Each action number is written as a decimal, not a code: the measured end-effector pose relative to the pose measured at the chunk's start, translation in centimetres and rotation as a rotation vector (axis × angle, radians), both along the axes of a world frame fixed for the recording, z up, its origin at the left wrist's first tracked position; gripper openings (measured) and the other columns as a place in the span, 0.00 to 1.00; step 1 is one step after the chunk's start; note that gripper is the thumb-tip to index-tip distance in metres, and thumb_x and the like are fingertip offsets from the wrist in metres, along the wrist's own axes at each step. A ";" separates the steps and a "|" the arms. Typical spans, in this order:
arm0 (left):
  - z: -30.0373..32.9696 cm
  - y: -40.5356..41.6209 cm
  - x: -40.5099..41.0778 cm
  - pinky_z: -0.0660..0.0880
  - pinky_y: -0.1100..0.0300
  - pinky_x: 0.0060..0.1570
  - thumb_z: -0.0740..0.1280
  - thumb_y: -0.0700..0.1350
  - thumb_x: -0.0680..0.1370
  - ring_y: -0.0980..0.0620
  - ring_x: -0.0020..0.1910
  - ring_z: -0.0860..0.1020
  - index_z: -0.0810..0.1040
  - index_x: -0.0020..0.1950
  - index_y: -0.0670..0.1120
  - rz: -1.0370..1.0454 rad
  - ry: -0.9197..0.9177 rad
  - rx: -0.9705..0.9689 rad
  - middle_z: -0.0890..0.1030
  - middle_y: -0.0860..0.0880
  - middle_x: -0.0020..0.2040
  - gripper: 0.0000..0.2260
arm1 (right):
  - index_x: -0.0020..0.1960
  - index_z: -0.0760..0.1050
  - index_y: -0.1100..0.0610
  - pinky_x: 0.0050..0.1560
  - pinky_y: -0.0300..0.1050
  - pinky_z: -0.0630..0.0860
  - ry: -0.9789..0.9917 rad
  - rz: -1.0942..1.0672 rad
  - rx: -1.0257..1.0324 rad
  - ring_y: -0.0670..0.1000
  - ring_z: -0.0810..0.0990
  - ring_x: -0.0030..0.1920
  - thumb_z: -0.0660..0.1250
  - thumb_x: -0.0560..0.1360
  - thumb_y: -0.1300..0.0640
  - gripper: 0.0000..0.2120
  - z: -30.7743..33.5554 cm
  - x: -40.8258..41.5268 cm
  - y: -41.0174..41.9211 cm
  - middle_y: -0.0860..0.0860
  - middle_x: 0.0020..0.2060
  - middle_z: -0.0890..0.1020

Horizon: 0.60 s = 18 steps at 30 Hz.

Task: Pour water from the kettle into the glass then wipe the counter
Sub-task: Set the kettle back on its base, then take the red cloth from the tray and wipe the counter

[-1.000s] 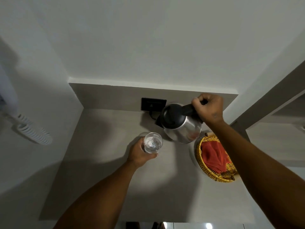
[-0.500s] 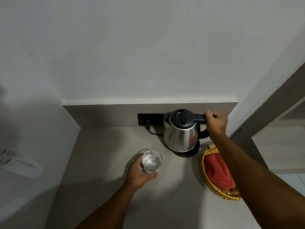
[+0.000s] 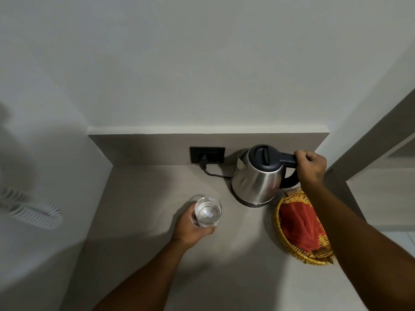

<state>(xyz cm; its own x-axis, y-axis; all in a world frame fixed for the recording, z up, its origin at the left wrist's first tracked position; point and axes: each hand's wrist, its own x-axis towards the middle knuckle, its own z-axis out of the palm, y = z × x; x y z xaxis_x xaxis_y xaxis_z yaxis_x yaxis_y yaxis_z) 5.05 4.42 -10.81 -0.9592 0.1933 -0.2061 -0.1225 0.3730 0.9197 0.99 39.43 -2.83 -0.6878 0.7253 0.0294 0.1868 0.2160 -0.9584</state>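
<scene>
A steel kettle (image 3: 258,180) with a black lid stands upright on its base at the back right of the grey counter (image 3: 146,209). My right hand (image 3: 312,167) is closed around its black handle. A clear glass (image 3: 207,212) holding water stands on the counter left of and in front of the kettle. My left hand (image 3: 190,227) grips the glass from the near side. A red cloth (image 3: 301,225) lies in a yellow wicker basket (image 3: 278,230) just right of the kettle, partly hidden by my right forearm.
A black wall socket (image 3: 207,154) sits on the backsplash with the kettle's cord (image 3: 213,173) plugged in. White walls close in the counter at the back and left. A coiled white cord (image 3: 31,212) hangs at the left. A door frame stands at the right.
The kettle went from tilted over the glass to upright on its base at the back right. My right hand stayed on the handle; my left hand kept hold of the glass.
</scene>
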 end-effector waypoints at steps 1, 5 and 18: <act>0.0 0.0 0.0 0.74 0.77 0.46 0.83 0.29 0.59 0.67 0.47 0.82 0.80 0.62 0.44 0.003 0.007 -0.001 0.85 0.49 0.54 0.34 | 0.34 0.77 0.55 0.34 0.39 0.73 0.011 0.003 0.008 0.40 0.73 0.28 0.67 0.77 0.55 0.13 0.2 0.3 -0.1 0.48 0.29 0.75; -0.2 -0.2 0.0 0.73 0.78 0.47 0.85 0.34 0.57 0.64 0.52 0.81 0.78 0.64 0.47 -0.041 0.048 -0.031 0.84 0.54 0.55 0.37 | 0.50 0.79 0.55 0.44 0.40 0.77 0.058 -0.132 0.018 0.42 0.79 0.42 0.62 0.81 0.43 0.16 -0.4 3.8 -1.1 0.50 0.41 0.80; -4.8 -3.9 -0.3 0.52 0.45 0.78 0.48 0.80 0.69 0.42 0.81 0.56 0.57 0.80 0.42 -0.375 0.434 -0.927 0.61 0.41 0.81 0.53 | 0.78 0.58 0.48 0.69 0.67 0.62 -0.821 0.218 0.620 0.67 0.61 0.72 0.59 0.77 0.32 0.35 -10.1 13.6 -3.1 0.60 0.76 0.61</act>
<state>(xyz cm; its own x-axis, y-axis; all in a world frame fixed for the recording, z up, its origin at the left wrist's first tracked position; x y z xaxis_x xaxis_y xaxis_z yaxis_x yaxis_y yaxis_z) 4.73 0.56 -15.64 -0.8976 0.4333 -0.0805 0.4115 0.8894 0.1989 14.62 36.33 -12.93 -0.7786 0.6006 -0.1816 0.6269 0.7326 -0.2650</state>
